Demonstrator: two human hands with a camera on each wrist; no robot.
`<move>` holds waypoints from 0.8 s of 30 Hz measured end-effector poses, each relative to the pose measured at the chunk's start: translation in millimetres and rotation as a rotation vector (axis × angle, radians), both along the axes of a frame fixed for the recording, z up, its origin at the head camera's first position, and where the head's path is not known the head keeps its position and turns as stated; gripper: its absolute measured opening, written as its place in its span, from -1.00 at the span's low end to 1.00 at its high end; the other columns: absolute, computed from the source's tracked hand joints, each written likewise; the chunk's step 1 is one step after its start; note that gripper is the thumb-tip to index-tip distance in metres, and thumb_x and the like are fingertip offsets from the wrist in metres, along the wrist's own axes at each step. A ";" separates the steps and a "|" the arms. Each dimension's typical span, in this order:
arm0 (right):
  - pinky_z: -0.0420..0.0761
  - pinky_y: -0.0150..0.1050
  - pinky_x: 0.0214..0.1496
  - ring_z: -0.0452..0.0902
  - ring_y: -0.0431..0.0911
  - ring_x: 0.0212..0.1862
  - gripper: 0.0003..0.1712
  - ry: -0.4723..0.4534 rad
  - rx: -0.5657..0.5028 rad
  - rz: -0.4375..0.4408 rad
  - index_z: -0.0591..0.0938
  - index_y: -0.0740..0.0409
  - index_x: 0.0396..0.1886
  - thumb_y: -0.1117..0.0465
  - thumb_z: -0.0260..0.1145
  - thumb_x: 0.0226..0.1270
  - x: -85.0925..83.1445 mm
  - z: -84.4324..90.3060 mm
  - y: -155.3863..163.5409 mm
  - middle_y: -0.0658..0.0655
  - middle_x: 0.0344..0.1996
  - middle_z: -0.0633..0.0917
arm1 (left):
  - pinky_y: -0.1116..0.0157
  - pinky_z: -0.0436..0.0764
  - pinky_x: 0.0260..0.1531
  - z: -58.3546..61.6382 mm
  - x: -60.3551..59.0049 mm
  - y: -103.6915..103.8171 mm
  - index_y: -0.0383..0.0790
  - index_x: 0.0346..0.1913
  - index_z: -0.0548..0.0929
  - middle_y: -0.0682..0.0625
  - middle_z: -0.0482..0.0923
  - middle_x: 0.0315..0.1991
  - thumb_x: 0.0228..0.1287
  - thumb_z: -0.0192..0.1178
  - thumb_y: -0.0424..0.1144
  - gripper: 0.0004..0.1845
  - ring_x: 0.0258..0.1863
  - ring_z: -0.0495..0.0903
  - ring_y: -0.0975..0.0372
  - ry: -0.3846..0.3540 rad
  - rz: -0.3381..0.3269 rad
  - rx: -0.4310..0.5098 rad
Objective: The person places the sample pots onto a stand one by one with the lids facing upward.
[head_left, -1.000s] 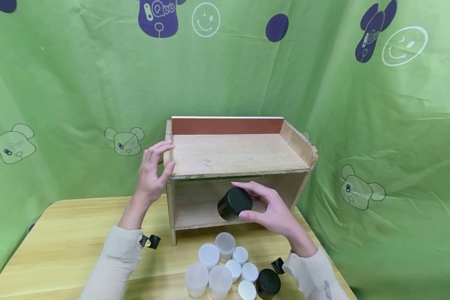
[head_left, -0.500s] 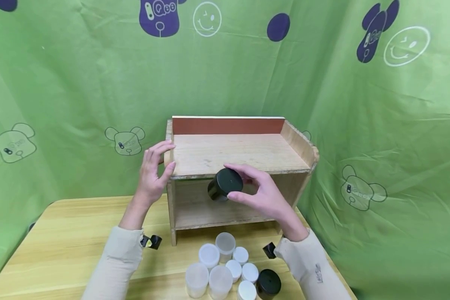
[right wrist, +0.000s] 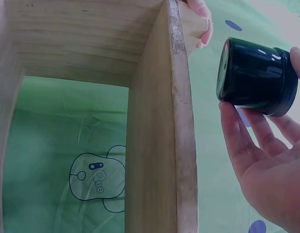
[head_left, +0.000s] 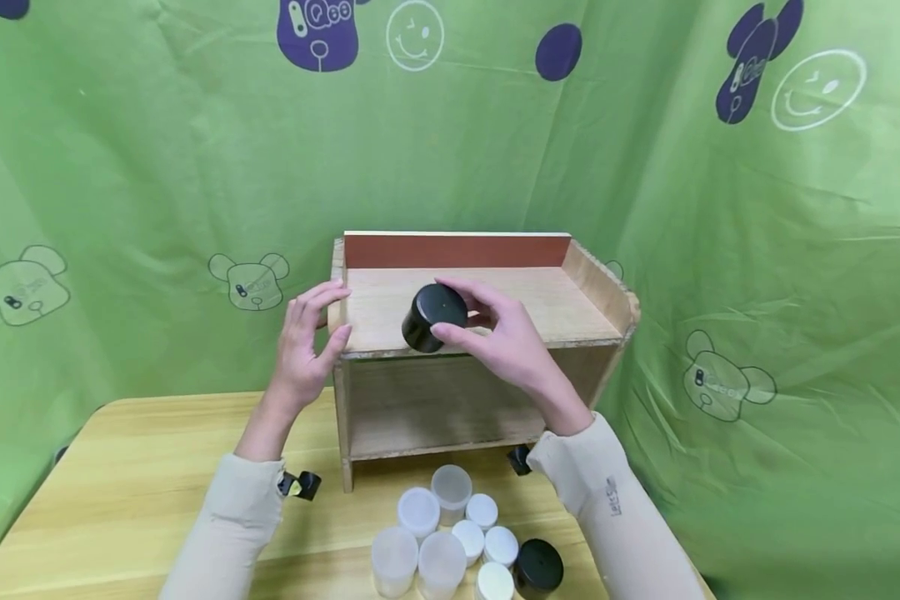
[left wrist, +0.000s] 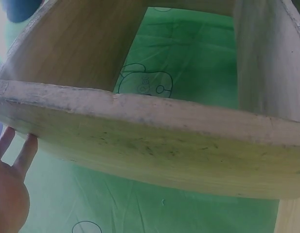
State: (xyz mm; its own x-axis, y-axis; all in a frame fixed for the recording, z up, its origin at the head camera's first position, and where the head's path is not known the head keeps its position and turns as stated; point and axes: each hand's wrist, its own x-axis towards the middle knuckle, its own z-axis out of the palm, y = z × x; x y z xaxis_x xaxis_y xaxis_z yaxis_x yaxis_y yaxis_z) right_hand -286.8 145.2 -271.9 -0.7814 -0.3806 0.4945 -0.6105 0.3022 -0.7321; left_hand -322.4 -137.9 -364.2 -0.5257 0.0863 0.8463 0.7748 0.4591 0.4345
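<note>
A black lidded jar [head_left: 429, 318] is gripped between the thumb and fingers of my right hand [head_left: 506, 337]. It is tilted in front of the upper board of a small wooden shelf [head_left: 495, 312]; a gap shows between jar and board in the right wrist view, where the jar [right wrist: 256, 75] lies across the fingers. My left hand [head_left: 305, 346] holds the shelf's left side panel, its fingertips over the edge. In the left wrist view, fingers [left wrist: 26, 153] touch the panel's outer face. Below the shelf, a second black jar [head_left: 537, 567] stands on the table.
Several white-lidded small jars [head_left: 501, 546] and several larger translucent tubs [head_left: 394, 560] cluster before the shelf on the wooden table [head_left: 157, 492]. The shelf has a lower board [head_left: 420, 442] and a reddish back strip [head_left: 457, 252]. Green printed curtain [head_left: 157, 167] hangs behind and to the right.
My right hand has raised the black jar from in front of the lower compartment to the upper board's level, also shifting left. The left hand stays on the side panel.
</note>
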 end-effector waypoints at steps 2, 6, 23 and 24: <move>0.68 -0.17 0.06 0.66 -0.04 0.01 -0.33 -0.006 0.001 -0.013 0.57 0.03 0.40 0.15 0.50 0.29 -5.5 2.4 -4.1 0.06 0.12 0.72 | -0.06 0.32 0.27 -1.1 -0.7 1.0 -0.23 0.34 0.48 -0.17 0.41 0.42 0.35 0.07 -0.10 -0.47 0.24 0.37 -0.09 0.006 -0.002 0.008; 0.66 -0.15 -0.02 0.69 0.01 -0.01 -0.35 -0.015 0.015 -0.042 0.58 -0.09 0.39 0.06 0.49 0.30 -17.7 7.6 -13.5 0.02 0.09 0.71 | -0.03 0.32 0.25 -3.4 -1.7 1.3 -0.22 0.33 0.50 -0.16 0.42 0.42 0.34 0.09 -0.11 -0.46 0.23 0.37 -0.06 0.015 -0.006 0.020; 0.55 -0.17 0.13 0.64 -0.11 0.00 -0.33 -0.012 0.065 -0.146 0.61 -0.04 0.35 -0.13 0.48 0.29 -65.8 28.1 -59.9 0.03 0.03 0.75 | 0.04 0.33 0.25 -3.3 -2.5 1.1 -0.14 0.36 0.51 -0.06 0.42 0.46 0.34 0.11 -0.11 -0.46 0.24 0.39 0.01 0.030 0.001 0.014; 0.55 -0.18 0.12 0.63 -0.12 0.00 -0.33 -0.015 0.071 -0.152 0.61 -0.04 0.35 -0.14 0.47 0.29 -69.0 28.3 -61.7 0.02 0.02 0.75 | 0.04 0.33 0.25 -3.5 -2.5 1.3 -0.14 0.36 0.51 -0.06 0.42 0.46 0.34 0.11 -0.11 -0.46 0.24 0.39 0.01 0.030 0.000 0.015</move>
State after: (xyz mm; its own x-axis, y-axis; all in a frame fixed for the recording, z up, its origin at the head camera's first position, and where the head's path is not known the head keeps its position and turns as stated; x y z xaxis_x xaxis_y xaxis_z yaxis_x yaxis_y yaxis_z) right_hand -355.8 83.4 -243.6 -0.8400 -0.2908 0.4581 -0.5426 0.4419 -0.7144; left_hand -324.9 -136.6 -367.6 -0.5000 0.0733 0.8629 0.7875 0.4531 0.4178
